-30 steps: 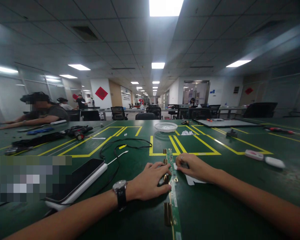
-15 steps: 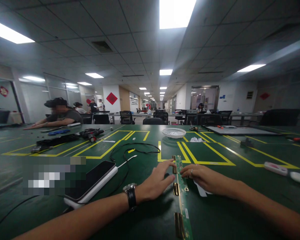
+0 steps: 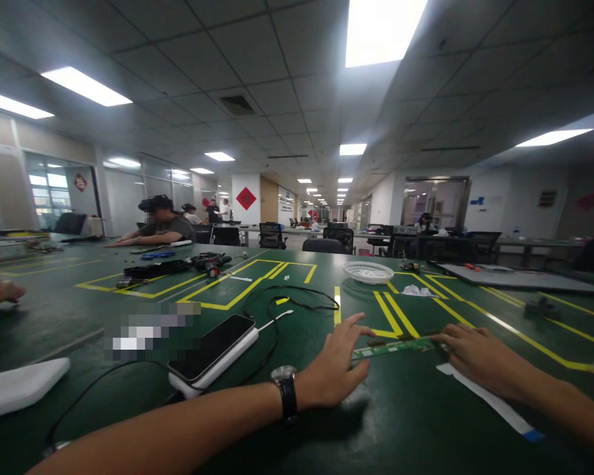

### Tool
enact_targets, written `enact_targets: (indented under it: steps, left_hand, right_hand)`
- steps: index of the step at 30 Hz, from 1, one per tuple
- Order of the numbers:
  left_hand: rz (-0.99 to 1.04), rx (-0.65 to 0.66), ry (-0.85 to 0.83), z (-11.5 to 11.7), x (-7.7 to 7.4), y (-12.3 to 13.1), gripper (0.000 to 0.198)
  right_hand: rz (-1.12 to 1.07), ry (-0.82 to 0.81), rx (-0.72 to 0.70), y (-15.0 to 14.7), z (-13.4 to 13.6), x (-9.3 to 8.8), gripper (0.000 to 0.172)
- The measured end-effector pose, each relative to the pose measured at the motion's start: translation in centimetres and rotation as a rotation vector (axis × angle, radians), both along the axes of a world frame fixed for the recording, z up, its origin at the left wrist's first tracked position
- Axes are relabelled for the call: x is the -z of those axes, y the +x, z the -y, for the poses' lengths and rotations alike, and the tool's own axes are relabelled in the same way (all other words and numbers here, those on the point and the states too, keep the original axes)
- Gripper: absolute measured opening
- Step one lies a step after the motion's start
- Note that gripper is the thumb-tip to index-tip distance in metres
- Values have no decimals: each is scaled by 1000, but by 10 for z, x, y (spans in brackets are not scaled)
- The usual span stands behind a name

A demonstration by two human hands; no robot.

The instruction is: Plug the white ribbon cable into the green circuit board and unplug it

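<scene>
A narrow green circuit board (image 3: 400,348) lies crosswise between my two hands, low over the green table. My right hand (image 3: 480,356) pinches its right end between thumb and fingertips. At the other end is my left hand (image 3: 334,363), with a watch on the wrist. Its fingers are spread and the thumb is held apart, overlapping the board's left end from my viewpoint; whether they touch it I cannot tell. Beneath my right forearm a white strip (image 3: 495,401) with a blue end sticks out.
Left of my hands, a phone (image 3: 212,346) rests on a white block, near a looped black cable (image 3: 297,290). Further back stand a white basket (image 3: 369,272), crumpled tissue (image 3: 418,291) and black gear (image 3: 153,270). Another person's hand (image 3: 0,290) is at far left; someone sits across the table.
The board has turned from lengthwise to crosswise. My right hand has moved right with its end, my left fingers have spread, and the view has swung left.
</scene>
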State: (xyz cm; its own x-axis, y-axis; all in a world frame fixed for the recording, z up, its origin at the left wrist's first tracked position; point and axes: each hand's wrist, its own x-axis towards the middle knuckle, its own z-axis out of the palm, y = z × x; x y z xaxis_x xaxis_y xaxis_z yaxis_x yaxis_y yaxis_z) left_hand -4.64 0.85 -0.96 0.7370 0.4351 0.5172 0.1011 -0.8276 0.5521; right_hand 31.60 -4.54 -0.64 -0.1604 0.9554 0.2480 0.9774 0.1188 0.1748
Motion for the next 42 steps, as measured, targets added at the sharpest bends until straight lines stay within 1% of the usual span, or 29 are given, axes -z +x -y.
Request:
enact_targets:
  steps: [3, 5, 7, 11, 13, 16, 19, 22, 27, 32, 36, 42]
  left_hand:
    - [-28, 0, 24, 0, 0, 0, 50]
    - [-59, -19, 37, 0, 0, 0, 52]
    - [-100, -42, 40, 0, 0, 0, 54]
    - [-158, -45, 52, 0, 1, 1, 54]
    - [-169, -29, 61, -1, 2, 1, 51]
    - [-184, -26, 49, -1, 4, 1, 48]
    - [-195, -28, 44, -2, 6, 1, 47]
    - [-212, -23, 63, -2, 6, 2, 46]
    - [-268, -5, 108, 0, 3, 2, 41]
    - [-287, -1, 131, 0, 4, 2, 43]
    - [-262, -1, 135, 0, 6, 2, 43]
    - [-273, 3, 134, 0, 5, 2, 40]
  right_hand:
    - [42, 10, 118, 1, 0, -1, 40]
    - [60, 3, 224, 4, 1, 0, 42]
    - [58, -5, 295, 9, 0, 3, 45]
    - [32, -7, 325, 16, -2, 5, 43]
    - [-7, -44, 301, 21, -2, 3, 41]
    - [-92, -105, 223, 28, 1, -5, 39]
    - [-116, -93, 141, 30, 8, -15, 38]
    - [-137, -110, 53, 26, 14, -20, 41]
    - [-240, -175, 13, 24, 15, -17, 47]
    - [-229, -182, -5, 23, 12, -12, 49]
    - [-268, -178, -25, 9, 14, -14, 52]
    - [-304, -212, -131, -19, 14, -12, 48]
